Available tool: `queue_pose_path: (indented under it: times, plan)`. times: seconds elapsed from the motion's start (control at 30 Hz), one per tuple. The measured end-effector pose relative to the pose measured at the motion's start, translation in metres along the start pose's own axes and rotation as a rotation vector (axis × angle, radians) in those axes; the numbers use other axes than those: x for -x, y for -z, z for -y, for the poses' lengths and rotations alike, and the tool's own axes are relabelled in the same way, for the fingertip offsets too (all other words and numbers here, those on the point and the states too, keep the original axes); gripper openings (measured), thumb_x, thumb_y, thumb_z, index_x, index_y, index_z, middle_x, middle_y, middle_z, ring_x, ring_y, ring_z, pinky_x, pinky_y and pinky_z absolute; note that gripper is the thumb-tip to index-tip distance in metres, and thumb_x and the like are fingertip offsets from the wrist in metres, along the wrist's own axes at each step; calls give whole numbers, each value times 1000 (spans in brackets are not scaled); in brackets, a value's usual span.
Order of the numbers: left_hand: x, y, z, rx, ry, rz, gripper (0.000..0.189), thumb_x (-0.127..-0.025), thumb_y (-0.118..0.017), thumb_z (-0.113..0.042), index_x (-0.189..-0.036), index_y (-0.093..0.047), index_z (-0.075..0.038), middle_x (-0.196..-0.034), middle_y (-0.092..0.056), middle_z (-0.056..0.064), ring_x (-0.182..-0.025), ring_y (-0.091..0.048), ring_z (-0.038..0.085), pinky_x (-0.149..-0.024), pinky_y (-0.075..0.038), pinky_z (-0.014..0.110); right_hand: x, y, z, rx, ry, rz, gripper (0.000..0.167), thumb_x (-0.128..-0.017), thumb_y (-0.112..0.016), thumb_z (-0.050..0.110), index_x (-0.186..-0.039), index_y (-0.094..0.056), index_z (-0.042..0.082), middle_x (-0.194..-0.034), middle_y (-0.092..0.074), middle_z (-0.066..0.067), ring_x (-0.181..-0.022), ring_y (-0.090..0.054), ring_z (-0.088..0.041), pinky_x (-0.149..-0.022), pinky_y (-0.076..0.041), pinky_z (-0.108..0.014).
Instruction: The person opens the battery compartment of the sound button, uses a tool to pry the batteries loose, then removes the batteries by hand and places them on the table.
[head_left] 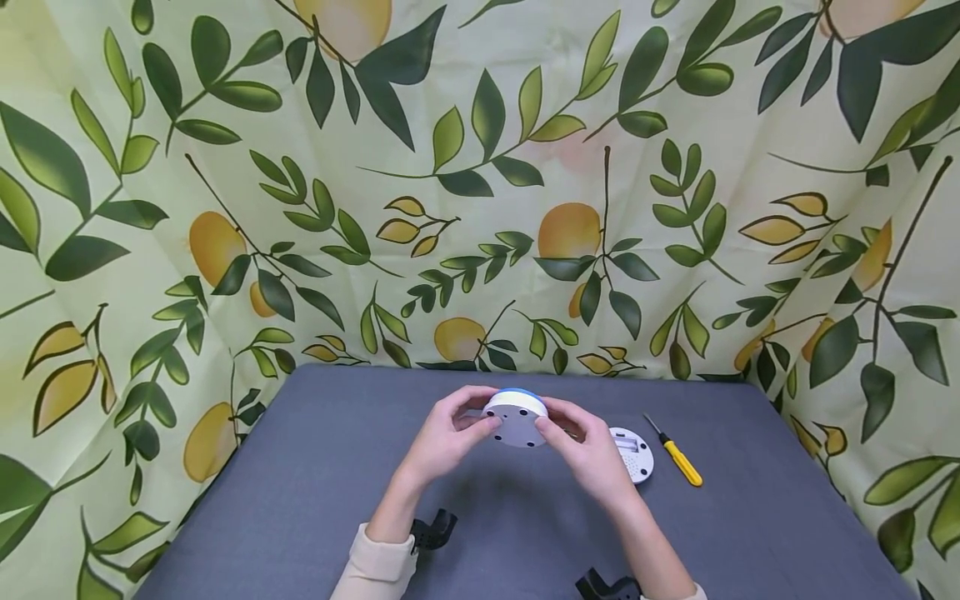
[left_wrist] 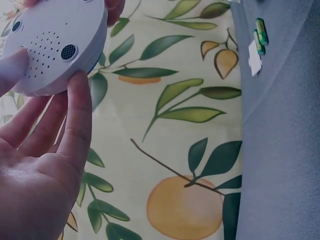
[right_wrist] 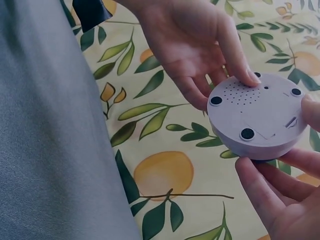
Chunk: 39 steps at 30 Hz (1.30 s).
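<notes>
Evidently, the left hand (head_left: 450, 429) and right hand (head_left: 591, 446) both grip a round white plastic device with blue edging (head_left: 516, 427) between them; right of the grip lies another round white device (head_left: 640, 464), its compartment's contents too small to tell.

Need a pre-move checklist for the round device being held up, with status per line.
1. Round device secure: ok, left hand and right hand grip opposite sides.
2. Underside turned toward the person: ok, black feet and small holes visible.
3. Blue top undamaged: cannot tell, mostly turned away.
4. Screwdriver out of the way: ok, lying on the table to the right.
5. Second white device closed up: not ok, compartment looks open.
6. Green batteries stowed: not ok, loose on the table.
</notes>
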<state>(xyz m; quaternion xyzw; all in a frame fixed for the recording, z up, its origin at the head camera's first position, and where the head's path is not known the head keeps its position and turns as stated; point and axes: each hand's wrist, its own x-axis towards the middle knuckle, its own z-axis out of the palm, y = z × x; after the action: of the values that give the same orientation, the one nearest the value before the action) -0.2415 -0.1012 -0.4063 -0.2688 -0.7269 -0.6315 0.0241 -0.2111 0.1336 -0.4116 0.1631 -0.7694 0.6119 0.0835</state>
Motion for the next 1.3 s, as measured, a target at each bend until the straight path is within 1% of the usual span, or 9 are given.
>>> queue_pose_path:
  times: [0.17, 0.3, 0.43, 0.67, 0.87, 1.0, 1.07, 1.17, 1.3]
  plan:
    - [0, 1, 0, -19, 15, -11, 37, -93, -75, -10, -128, -65, -4, -119, -66, 13, -111, -63, 26, -92, -55, 31, 0, -2, 2, 44, 33, -32, 36, -97, -71, 23, -131, -67, 12, -115, -69, -4, -104, -65, -18, -86, -55, -27]
    - [1, 0, -1, -24, 20, -19, 35, -93, -75, -10, -126, -66, -3, -116, -66, 13, -109, -63, 26, -90, -56, 31, 1, -2, 2, 26, 59, -37, 40, -94, -75, 20, -133, -66, 13, -116, -68, -5, -105, -65, -20, -84, -57, -27]
    - [0, -1, 0, -27, 33, -26, 34, -93, -75, -11, -124, -67, -3, -114, -67, 13, -106, -63, 26, -86, -57, 30, 2, -2, 1, 9, 85, -40, 43, -92, -77, 15, -133, -66, 12, -118, -68, -6, -106, -66, -21, -84, -58, -28]
    - [0, -5, -1, -33, 47, -27, 31, -94, -74, -12, -122, -67, -2, -110, -67, 14, -101, -63, 26, -81, -57, 28, 1, -1, 2, 9, 69, -41, 39, -93, -75, 16, -131, -67, 12, -116, -70, -6, -101, -67, -20, -82, -57, -25]
    - [0, -7, 1, -37, 30, 12, 36, -94, -73, -11, -127, -64, -2, -112, -66, 12, -101, -63, 25, -83, -58, 32, 1, 1, 1, -1, 52, -77, 36, -94, -75, 17, -128, -69, 9, -114, -71, -7, -99, -66, -16, -80, -56, -25]
    - [3, -8, -1, -59, -1, 31, 47, -91, -77, -12, -134, -59, -4, -118, -65, 11, -107, -62, 25, -90, -56, 35, 1, 2, -1, -10, 36, -79, 34, -95, -73, 17, -127, -70, 8, -113, -72, -8, -95, -66, -16, -78, -55, -26]
    - [4, -8, -2, -75, -17, 44, 54, -89, -79, -13, -138, -57, -5, -122, -64, 8, -110, -61, 23, -94, -54, 34, 0, 3, -2, -22, 15, -71, 33, -96, -72, 16, -126, -70, 6, -113, -72, -9, -93, -66, -17, -78, -55, -26]
    - [4, -9, -3, -92, -40, 92, 65, -86, -82, -15, -144, -52, -10, -130, -61, 4, -116, -59, 22, -99, -50, 34, 0, 4, -2, -42, -33, -64, 32, -96, -71, 17, -125, -71, 4, -113, -72, -11, -93, -66, -19, -79, -56, -27]
    - [4, -11, -4, -103, -31, 171, 82, -81, -87, -20, -151, -44, -20, -140, -54, -2, -122, -55, 22, -104, -46, 37, 0, 4, 0, -47, -100, -65, 32, -96, -71, 20, -124, -71, 4, -112, -71, -12, -91, -64, -21, -77, -57, -28]
